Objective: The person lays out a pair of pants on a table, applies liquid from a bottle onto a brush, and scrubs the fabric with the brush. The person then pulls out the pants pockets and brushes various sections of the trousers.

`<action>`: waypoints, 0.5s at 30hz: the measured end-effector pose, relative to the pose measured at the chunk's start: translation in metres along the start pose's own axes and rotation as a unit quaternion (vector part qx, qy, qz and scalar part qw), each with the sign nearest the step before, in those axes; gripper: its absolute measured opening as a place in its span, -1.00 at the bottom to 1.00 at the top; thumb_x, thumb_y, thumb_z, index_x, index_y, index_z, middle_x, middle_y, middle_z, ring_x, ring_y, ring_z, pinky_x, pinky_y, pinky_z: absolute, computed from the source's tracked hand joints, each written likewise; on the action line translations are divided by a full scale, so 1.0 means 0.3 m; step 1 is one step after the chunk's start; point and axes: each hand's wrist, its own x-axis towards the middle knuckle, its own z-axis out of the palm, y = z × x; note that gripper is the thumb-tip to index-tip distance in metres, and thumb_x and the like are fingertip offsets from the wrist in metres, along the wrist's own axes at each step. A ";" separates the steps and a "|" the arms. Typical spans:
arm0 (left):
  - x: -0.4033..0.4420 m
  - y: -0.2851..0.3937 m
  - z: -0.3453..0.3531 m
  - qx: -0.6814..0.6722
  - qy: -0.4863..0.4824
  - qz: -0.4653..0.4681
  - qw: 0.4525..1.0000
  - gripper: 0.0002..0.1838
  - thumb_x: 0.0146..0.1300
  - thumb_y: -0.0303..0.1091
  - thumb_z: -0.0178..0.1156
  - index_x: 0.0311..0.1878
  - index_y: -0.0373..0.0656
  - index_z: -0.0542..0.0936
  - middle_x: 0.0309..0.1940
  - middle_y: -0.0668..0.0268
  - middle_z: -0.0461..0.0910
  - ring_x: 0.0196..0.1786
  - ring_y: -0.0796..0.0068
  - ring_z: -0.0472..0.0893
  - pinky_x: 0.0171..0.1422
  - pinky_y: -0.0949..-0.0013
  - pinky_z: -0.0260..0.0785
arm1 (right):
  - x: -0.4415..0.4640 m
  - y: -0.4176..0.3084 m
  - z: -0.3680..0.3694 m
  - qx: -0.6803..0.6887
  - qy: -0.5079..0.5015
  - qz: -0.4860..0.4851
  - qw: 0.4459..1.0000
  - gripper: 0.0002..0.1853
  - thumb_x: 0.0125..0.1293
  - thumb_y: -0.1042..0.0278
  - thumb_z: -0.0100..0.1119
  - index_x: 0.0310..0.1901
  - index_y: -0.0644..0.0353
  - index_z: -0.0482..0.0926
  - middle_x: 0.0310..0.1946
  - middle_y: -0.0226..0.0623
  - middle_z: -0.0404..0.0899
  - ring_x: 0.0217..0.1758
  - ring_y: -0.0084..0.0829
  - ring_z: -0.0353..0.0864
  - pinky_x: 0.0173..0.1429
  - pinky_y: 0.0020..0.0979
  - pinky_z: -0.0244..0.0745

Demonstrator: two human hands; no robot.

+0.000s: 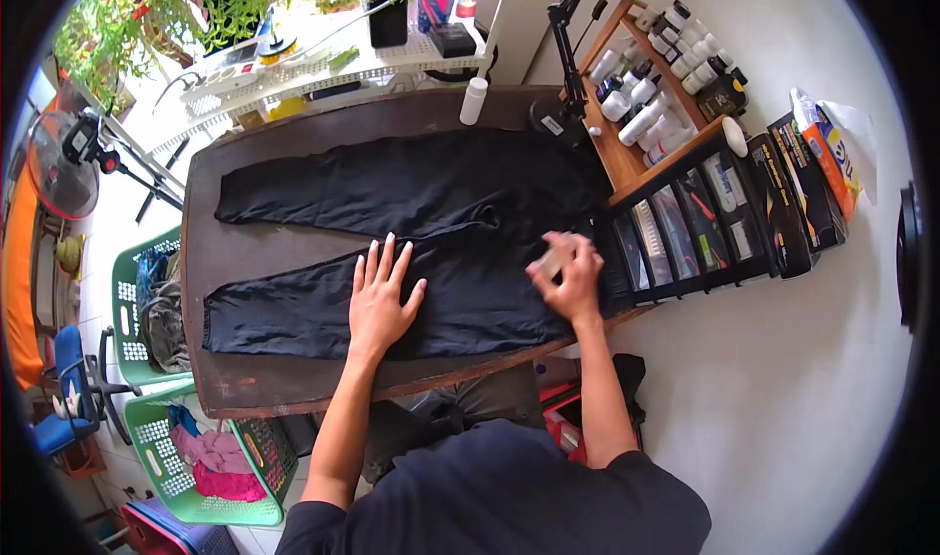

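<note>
A pair of black trousers (450, 203) lies flat on the dark brown table, waist end to the right and both legs stretching left. My left hand (382, 296) rests flat on the nearer leg, fingers spread and holding nothing. Over the upper part of the trousers, near the waist, my right hand (573, 276) has its fingers curled around a small pale object (551, 262). Its kind is hard to make out, since the fingers cover much of it.
The table (245, 384) has a white bottle (474, 101) and a black lamp base (558, 124) at its back edge. A drawer unit (685, 227) and a wooden rack of bottles (627, 178) border the right end. Green laundry baskets (157, 477) stand at left.
</note>
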 end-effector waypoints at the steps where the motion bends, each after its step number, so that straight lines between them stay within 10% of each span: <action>1: -0.011 0.000 0.004 0.002 0.001 0.001 1.000 -0.27 0.62 0.08 0.20 0.74 0.01 0.43 0.83 0.20 0.23 0.85 0.05 0.19 0.88 0.05 0.00 | -0.010 0.020 0.001 -0.010 0.021 0.050 0.998 -0.31 0.34 -0.12 0.54 0.45 -0.14 0.62 0.32 -0.02 0.46 0.28 0.04 0.54 0.37 0.06 0.41; 4: 0.009 -0.007 0.002 0.015 0.017 0.012 1.000 -0.27 0.61 0.09 0.20 0.73 0.01 0.44 0.82 0.19 0.26 0.83 0.04 0.22 0.86 0.04 0.03 | 0.017 0.083 0.010 -0.041 0.100 0.196 0.975 -0.34 0.35 -0.12 0.53 0.44 -0.13 0.63 0.31 -0.02 0.46 0.30 0.07 0.53 0.42 0.07 0.37; 9: 0.010 0.000 -0.003 0.011 0.014 0.008 1.000 -0.27 0.61 0.08 0.21 0.73 0.02 0.45 0.82 0.19 0.26 0.83 0.05 0.21 0.86 0.04 0.03 | 0.008 0.080 -0.010 0.018 0.044 0.078 0.996 -0.37 0.35 -0.12 0.53 0.39 -0.12 0.65 0.27 -0.03 0.47 0.29 0.06 0.54 0.44 0.08 0.35; 15: 0.019 0.005 -0.022 0.017 0.013 0.009 1.000 -0.27 0.61 0.07 0.21 0.73 0.03 0.45 0.82 0.19 0.26 0.84 0.06 0.21 0.87 0.05 0.03 | 0.041 0.073 0.007 -0.002 0.108 0.152 0.982 -0.37 0.30 -0.17 0.55 0.33 -0.11 0.67 0.24 -0.06 0.49 0.24 0.00 0.55 0.46 0.06 0.32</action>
